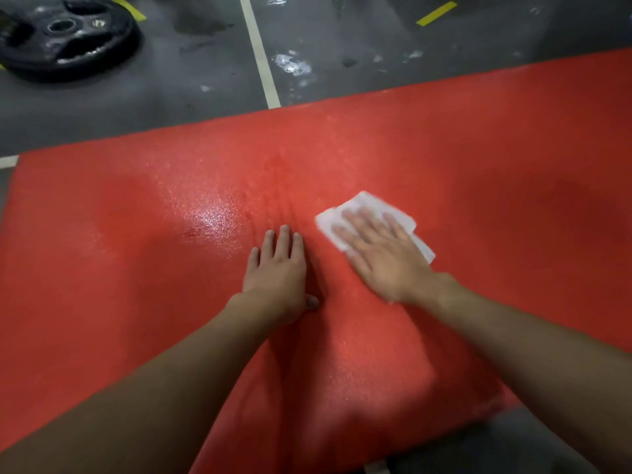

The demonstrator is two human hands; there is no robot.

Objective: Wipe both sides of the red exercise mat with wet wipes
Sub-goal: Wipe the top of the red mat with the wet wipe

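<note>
Grey concrete floor (191, 80) carries one white painted line (260, 53), several short yellow marks (436, 13) and one round black weight plate (65, 32) at the far left. One red exercise mat (496, 148) lies flat on this floor; its long axis runs left to right, with the right end a little farther away. Its surface is grainy and shines wet near the middle. One white, crumpled wet wipe (362, 203) lies on the mat under the right hand (383, 254), which presses it with straight fingers. The left hand (277, 271) rests flat on the mat and holds nothing.

Wet wipe (371, 204) partly under blurred right hand (386, 258); weight plate (116, 32) clipped at left edge.
</note>
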